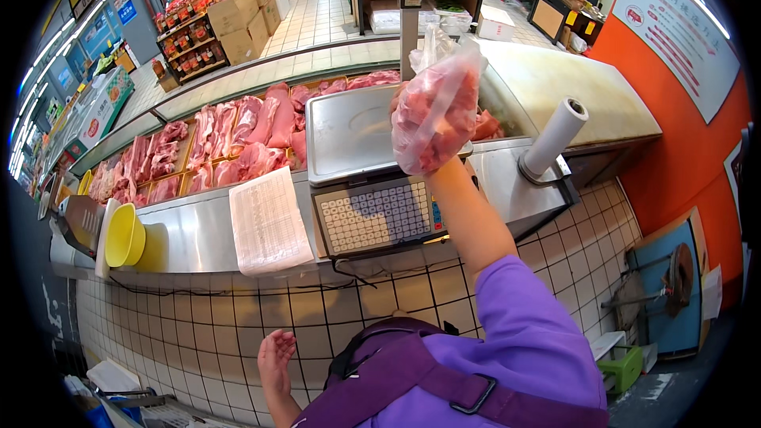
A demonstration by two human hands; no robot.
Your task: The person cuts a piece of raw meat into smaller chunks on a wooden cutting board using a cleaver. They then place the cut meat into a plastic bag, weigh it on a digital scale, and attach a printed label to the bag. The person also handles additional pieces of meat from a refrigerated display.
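Note:
My right arm reaches over the scale, and the wrist of my right hand [445, 176] meets a clear plastic bag [437, 113] with pieces of raw red meat showing in it. The bag covers most of that hand, so the exact finger grip is hidden. Below and behind the bag is the scale's steel weighing pan [351, 131]. A keypad [374, 214] with many keys slopes toward me under the pan. Low in the view, my left hand [276, 359] hangs beside my body with nothing in it, its fingers loosely bent.
Trays of raw meat [238, 125] fill the counter beyond. A handwritten paper sheet [269, 220] and a yellow plastic bowl [126, 235] are on the steel ledge. At right stand a plastic bag roll [556, 137] on its holder and a pale board [571, 83]. The scale's display post [409, 35] rises behind.

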